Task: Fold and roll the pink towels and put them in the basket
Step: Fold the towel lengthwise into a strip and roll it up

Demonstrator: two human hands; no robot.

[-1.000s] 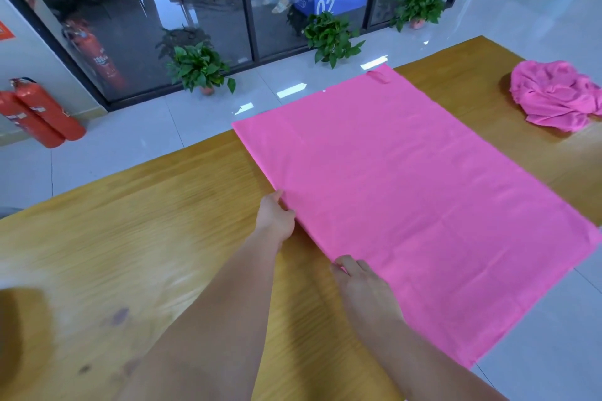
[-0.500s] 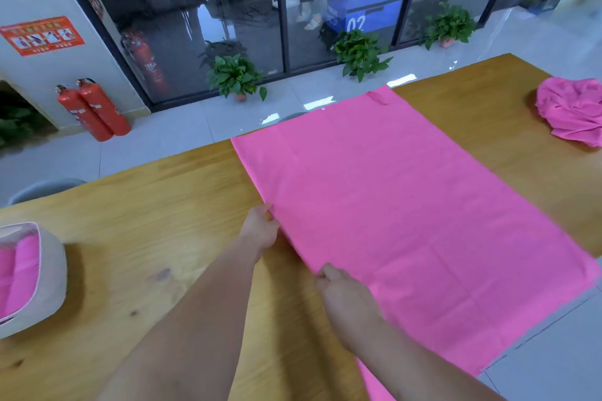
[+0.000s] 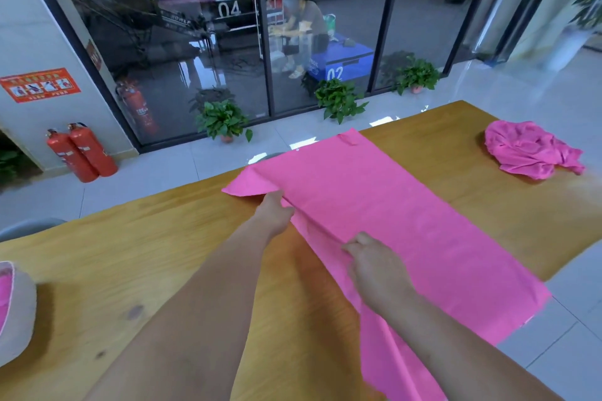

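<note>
Pinching the long left edge of the spread pink towel (image 3: 407, 221) with both bare hands here. The left grip (image 3: 275, 213) is clenched on the hem farther up, and the right grip (image 3: 378, 270) has its thumb and fingers closed on the same hem nearer the camera, so both are grasping cloth. Between and around the two hands that edge is raised off the bench (image 3: 146, 254) in a soft ridge. The far-left corner pokes out in a loose point, not lying flat. The rest of the towel lies smooth across the wood, and its near-right part hangs past the bench edge over the tiled floor (image 3: 553, 335). A second pink towel (image 3: 531, 153) sits crumpled in a heap at the far right of the bench, well apart from the spread one. The basket (image 3: 19, 319) is only partly in view at the left edge, on the bench, with something pink inside. Beyond the bench there are potted plants (image 3: 223, 119) along a glass wall and two red fire extinguishers (image 3: 81, 151) on the floor.
</note>
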